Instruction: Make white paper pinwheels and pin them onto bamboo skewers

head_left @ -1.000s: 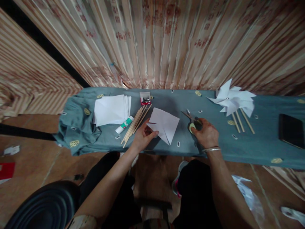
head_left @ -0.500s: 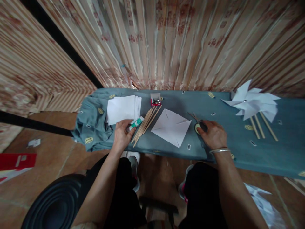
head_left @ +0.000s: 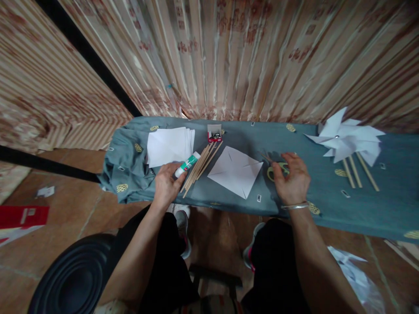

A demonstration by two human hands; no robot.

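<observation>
My left hand (head_left: 166, 181) has its fingers closed round a white and green glue stick (head_left: 188, 164), beside several wooden sticks (head_left: 200, 168). Right of the sticks lies a white square of paper (head_left: 235, 172) with slits cut in from its corners. My right hand (head_left: 293, 179) is spread over the scissors (head_left: 270, 173), which rest on the cloth with blades toward the paper; the hand partly hides their yellow-green handles. Behind the sticks stands a small red and white box (head_left: 214, 133) of metal pins.
White paper sheets (head_left: 168, 148) are stacked at the left. White paper pinwheels (head_left: 342, 137) on sticks lie at the right. The blue-green cloth (head_left: 294, 135) covers the narrow table, with a curtain (head_left: 222, 65) behind. A dark round stool (head_left: 77, 279) stands lower left.
My right hand has let go of the scissors and its fingers have opened above them. My left hand still holds the glue stick, now tilted a little more upward.
</observation>
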